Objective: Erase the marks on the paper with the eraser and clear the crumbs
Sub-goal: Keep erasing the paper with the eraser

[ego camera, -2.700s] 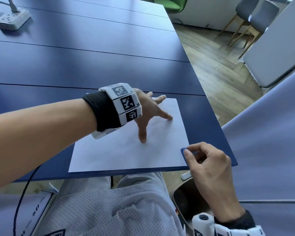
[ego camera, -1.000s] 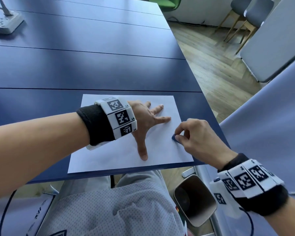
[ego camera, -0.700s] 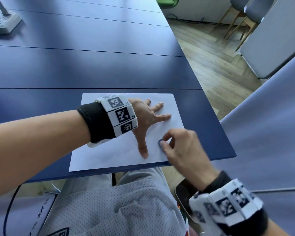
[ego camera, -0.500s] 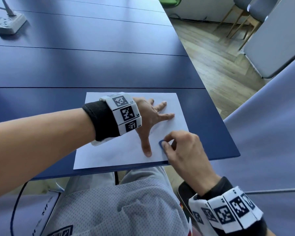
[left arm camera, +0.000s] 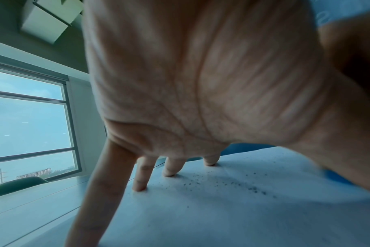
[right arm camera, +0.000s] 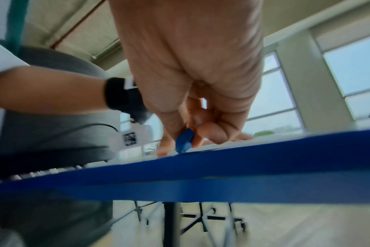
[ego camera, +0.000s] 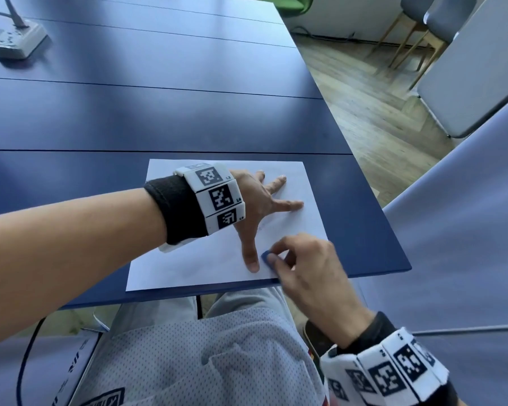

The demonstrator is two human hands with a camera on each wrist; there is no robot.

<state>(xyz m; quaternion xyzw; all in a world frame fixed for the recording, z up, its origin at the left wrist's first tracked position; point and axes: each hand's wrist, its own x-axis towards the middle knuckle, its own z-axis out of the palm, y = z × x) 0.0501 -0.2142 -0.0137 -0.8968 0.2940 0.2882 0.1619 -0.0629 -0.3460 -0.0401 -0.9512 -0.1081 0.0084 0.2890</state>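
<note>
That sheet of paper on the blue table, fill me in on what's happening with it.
A person is erasing on it. The left hand lies spread on the white paper, fingers pressing it flat to the blue table. The right hand pinches a small blue eraser with its tip on the sheet near the front edge, beside the left thumb. Dark crumbs are scattered on the paper under the left palm, not yet cleared.

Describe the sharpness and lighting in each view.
Head view: evenly daylit, sharp; a soft sheen on the blue table. Left wrist view: the left hand is close and soft; the crumbs are clear. Right wrist view: motion-blurred at the edges; the eraser is fairly sharp.
</note>
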